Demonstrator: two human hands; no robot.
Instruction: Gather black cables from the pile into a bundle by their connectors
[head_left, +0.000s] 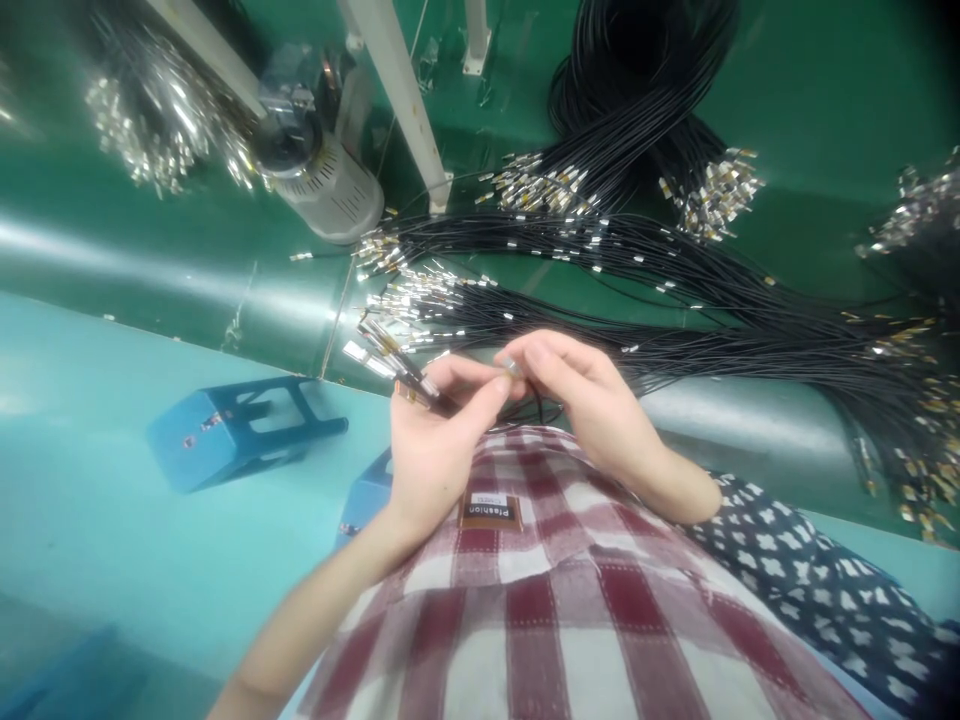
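Observation:
My left hand [439, 430] is closed around several black cables [409, 375], whose silvery connector ends stick out past the fingers to the left. Its thumb and forefinger meet my right hand [581, 395] in front of the checked apron. With thumb and fingers, my right hand pinches a small silvery connector [511, 366] at a cable end. Detail on that connector is too small to make out. Just beyond both hands lies a pile of black cables [585, 330] on the green table, their bright connector ends [420, 300] toward the left.
A coiled cable bundle [637, 90] lies farther back on the green table [810, 90]. Left of it stand a white table-top post [405, 100] and a grey cylindrical device [330, 190]. More cable ends [142, 130] are at far left. A blue stool [202, 440] stands on the floor.

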